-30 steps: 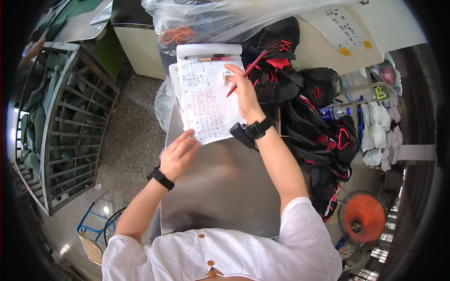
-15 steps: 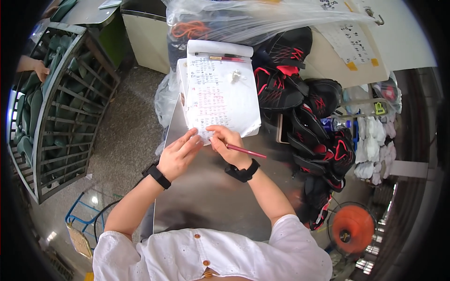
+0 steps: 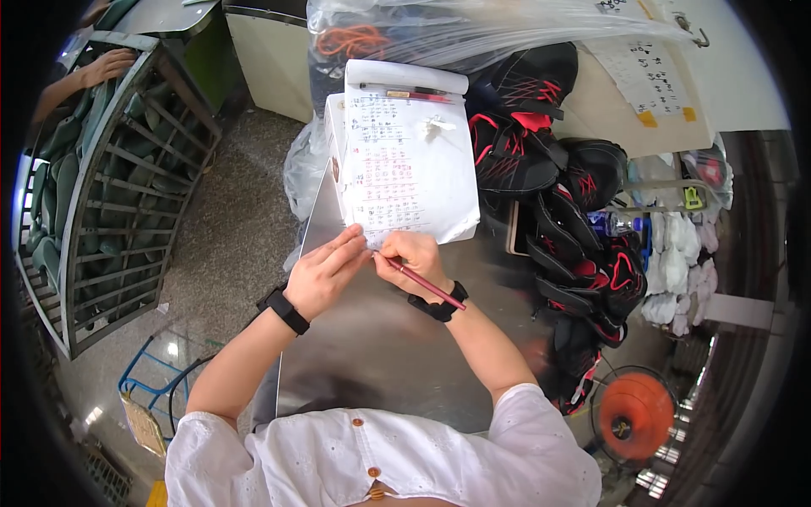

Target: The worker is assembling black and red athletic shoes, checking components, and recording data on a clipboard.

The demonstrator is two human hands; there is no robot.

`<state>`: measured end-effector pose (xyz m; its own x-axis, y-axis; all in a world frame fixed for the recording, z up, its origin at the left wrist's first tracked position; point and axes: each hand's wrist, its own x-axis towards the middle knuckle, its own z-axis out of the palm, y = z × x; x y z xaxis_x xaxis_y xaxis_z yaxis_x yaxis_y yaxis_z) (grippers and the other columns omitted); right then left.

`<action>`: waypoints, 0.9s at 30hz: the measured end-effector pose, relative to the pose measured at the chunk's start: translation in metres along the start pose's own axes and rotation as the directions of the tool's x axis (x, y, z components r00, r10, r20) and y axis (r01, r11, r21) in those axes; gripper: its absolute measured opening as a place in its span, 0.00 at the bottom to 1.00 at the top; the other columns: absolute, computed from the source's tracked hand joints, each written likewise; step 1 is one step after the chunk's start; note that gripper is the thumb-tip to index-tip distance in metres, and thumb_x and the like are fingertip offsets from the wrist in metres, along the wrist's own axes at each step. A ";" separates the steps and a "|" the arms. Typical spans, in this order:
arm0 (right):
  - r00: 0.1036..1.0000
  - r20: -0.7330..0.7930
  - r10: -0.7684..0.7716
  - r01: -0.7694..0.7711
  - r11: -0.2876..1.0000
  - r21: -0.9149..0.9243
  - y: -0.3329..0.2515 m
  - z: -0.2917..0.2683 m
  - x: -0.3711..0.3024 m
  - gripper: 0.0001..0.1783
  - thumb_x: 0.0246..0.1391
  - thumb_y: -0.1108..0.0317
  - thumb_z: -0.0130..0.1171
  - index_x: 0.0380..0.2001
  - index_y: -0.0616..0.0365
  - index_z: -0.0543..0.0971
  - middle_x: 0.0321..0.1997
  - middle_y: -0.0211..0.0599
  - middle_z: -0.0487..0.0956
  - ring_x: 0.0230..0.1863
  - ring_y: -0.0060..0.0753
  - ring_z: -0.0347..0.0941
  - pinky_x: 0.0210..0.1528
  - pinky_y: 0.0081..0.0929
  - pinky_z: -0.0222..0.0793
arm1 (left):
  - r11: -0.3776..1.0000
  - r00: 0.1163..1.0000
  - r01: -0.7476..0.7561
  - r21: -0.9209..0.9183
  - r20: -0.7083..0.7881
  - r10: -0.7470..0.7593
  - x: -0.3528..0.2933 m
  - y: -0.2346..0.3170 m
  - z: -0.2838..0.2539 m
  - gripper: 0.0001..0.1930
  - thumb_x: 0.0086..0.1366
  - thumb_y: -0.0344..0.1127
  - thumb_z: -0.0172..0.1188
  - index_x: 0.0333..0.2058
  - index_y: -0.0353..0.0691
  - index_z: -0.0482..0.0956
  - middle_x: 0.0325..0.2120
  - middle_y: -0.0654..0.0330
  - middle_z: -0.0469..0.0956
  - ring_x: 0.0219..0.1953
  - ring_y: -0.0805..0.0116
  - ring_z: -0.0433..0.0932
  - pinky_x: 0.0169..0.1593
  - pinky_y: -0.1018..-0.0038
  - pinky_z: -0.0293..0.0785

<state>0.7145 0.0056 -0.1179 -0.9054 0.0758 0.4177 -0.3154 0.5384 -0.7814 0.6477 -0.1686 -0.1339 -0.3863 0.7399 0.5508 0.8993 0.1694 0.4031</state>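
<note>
A white paper pad (image 3: 443, 182) with rows of handwritten blue and red figures lies before me on top of a box (image 3: 334, 118). My right hand (image 3: 412, 253) pinches a dark red pen (image 3: 431, 284), its tip pointing at the pad's lower edge. My left hand (image 3: 323, 272) rests with outstretched fingers on that lower edge, just left of the pen tip. More pens (image 3: 407, 93) lie across the pad's top, under its folded-back pages. A crumpled white scrap (image 3: 436, 128) sits on the sheet. Both wrists wear black bands.
Black-and-red shoes (image 3: 541, 169) are heaped along the right of the metal table (image 3: 363, 363). On the left, a barred metal cart (image 3: 127, 211) holds many dark green shoe-shaped pieces; another person's hand (image 3: 108, 66) touches its top. An orange fan (image 3: 634, 410) stands at lower right.
The pen has swung to a steeper slant, and my right fingers have curled closer round it. My left hand stays about where it was. The other person's hand has moved up the cart.
</note>
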 end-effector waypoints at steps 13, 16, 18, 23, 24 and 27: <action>0.997 -0.021 -0.079 0.077 0.995 -0.069 0.001 0.002 -0.001 0.12 0.35 0.81 0.60 0.17 0.58 0.67 0.15 0.33 0.69 0.15 0.33 0.66 0.17 0.23 0.62 | 0.999 1.000 0.013 -0.043 0.010 -0.012 0.001 0.000 -0.001 0.14 0.45 0.22 0.60 0.35 0.38 0.79 0.40 0.59 0.73 0.49 0.62 0.72 0.42 0.73 0.75; 0.997 0.001 -0.078 0.078 0.997 -0.020 0.001 0.001 0.000 0.12 0.35 0.82 0.59 0.17 0.58 0.67 0.15 0.33 0.69 0.15 0.33 0.66 0.18 0.24 0.62 | 0.999 1.000 0.011 -0.044 0.008 -0.010 0.000 -0.001 -0.001 0.15 0.44 0.22 0.60 0.35 0.38 0.79 0.39 0.59 0.73 0.49 0.62 0.72 0.41 0.74 0.75; 0.998 -0.021 -0.061 0.061 0.998 -0.006 0.001 0.001 -0.001 0.12 0.34 0.82 0.60 0.17 0.58 0.67 0.15 0.33 0.69 0.15 0.33 0.66 0.18 0.24 0.62 | 0.999 1.000 0.006 -0.040 0.011 -0.006 0.000 -0.002 -0.001 0.15 0.44 0.22 0.61 0.35 0.38 0.79 0.39 0.60 0.73 0.49 0.62 0.72 0.41 0.74 0.75; 0.997 -0.047 -0.061 0.061 0.998 -0.008 0.004 0.002 -0.003 0.12 0.34 0.82 0.60 0.17 0.58 0.67 0.15 0.33 0.68 0.15 0.34 0.65 0.18 0.25 0.62 | 0.999 1.000 0.010 -0.039 -0.011 -0.011 0.002 0.000 0.001 0.16 0.44 0.22 0.61 0.35 0.39 0.79 0.38 0.61 0.73 0.48 0.63 0.73 0.39 0.75 0.76; 0.996 -0.046 -0.082 0.081 0.997 -0.020 0.005 0.002 -0.003 0.12 0.33 0.83 0.60 0.17 0.58 0.67 0.15 0.33 0.69 0.15 0.32 0.66 0.17 0.24 0.61 | 0.999 1.000 0.011 -0.040 -0.009 -0.011 0.001 -0.001 0.001 0.16 0.44 0.22 0.61 0.35 0.39 0.79 0.38 0.61 0.73 0.48 0.63 0.73 0.39 0.75 0.76; 0.995 -0.045 -0.090 0.088 0.995 -0.045 0.005 0.003 -0.003 0.11 0.33 0.83 0.60 0.17 0.58 0.68 0.15 0.34 0.70 0.14 0.31 0.66 0.17 0.23 0.60 | 1.000 1.000 0.006 -0.025 0.012 -0.006 -0.001 -0.002 0.002 0.14 0.47 0.24 0.57 0.36 0.39 0.79 0.40 0.61 0.74 0.49 0.67 0.72 0.40 0.77 0.75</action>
<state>0.7152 0.0057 -0.1244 -0.8598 0.0648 0.5065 -0.3805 0.5801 -0.7202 0.6465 -0.1684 -0.1366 -0.3894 0.7465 0.5396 0.8913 0.1575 0.4252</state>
